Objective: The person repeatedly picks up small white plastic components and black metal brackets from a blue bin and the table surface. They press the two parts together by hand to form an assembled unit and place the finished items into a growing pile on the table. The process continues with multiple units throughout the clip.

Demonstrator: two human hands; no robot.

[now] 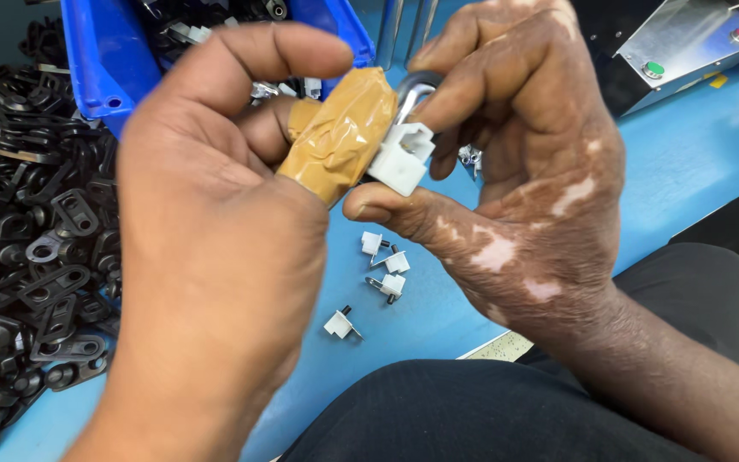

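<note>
Left hand up close, thumb wrapped in brown tape and pressed against a small white plastic clip; forefinger curled over the top, other fingers bent behind. Right hand pinches the same clip, thumb under it, fingertips above on a bent metal piece sticking up from the clip. Clip sits right between both thumbs, touching each. Below the right thumb, four more white clips lie loose on the blue table. Beyond the left fingers, a blue bin; left of that hand, a heap of black plastic parts. Metal box with buttons past the right knuckles.
</note>
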